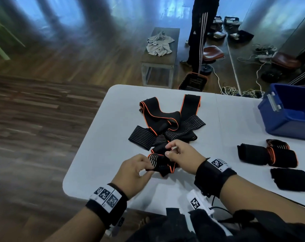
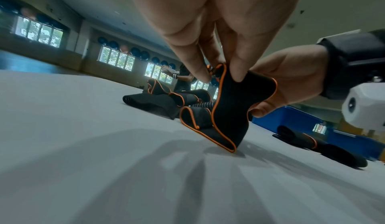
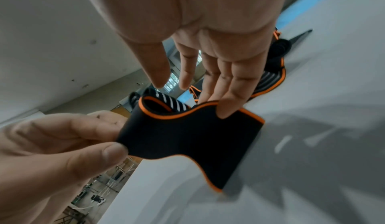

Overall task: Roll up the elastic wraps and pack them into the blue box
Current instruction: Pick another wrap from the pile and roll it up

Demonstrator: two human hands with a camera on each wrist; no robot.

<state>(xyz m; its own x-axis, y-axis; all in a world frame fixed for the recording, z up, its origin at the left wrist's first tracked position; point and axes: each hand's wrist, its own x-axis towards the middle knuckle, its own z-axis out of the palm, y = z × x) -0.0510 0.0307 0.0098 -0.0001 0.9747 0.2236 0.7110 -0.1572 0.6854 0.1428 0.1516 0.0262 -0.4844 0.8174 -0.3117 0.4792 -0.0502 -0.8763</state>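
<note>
- Head view: left hand (image 1: 133, 173) pinches the near end of a black, orange-edged elastic wrap (image 1: 161, 165); right hand (image 1: 182, 155) pinches the same wrap just beyond it, fingers curled over the fabric.
- Wrap's long tail runs away from the hands into a loose pile of unrolled wraps (image 1: 167, 119) mid-table.
- Three rolled wraps (image 1: 270, 155) lie to the right, near the blue box (image 1: 286, 116), which stands open at the table's far right; none visibly inside it.
- Judgement: rolling is just starting; keep the first turn tight and the orange edges aligned, or the roll will likely cone out.
- White table (image 1: 95, 154): left edge and rounded near corner sit close to the left hand, so work toward the centre. Open tabletop between hands and box gives a free path rightward.
- Left wrist view: thumb and fingertips (image 2: 200, 73) clamp the wrap's top edge (image 2: 231, 105); its lower fold touches the table; right hand grips the far side.
- Judgement: tail is slack and wavy, so pull it taut before turning.
- Right wrist view: right fingertips (image 3: 229, 110) press on the wrap's orange edge; thumb and forefinger are apart, holding nothing. Left thumb (image 3: 98, 155) pinches the opposite corner. Striped layer curls inside. Bare table below.
</note>
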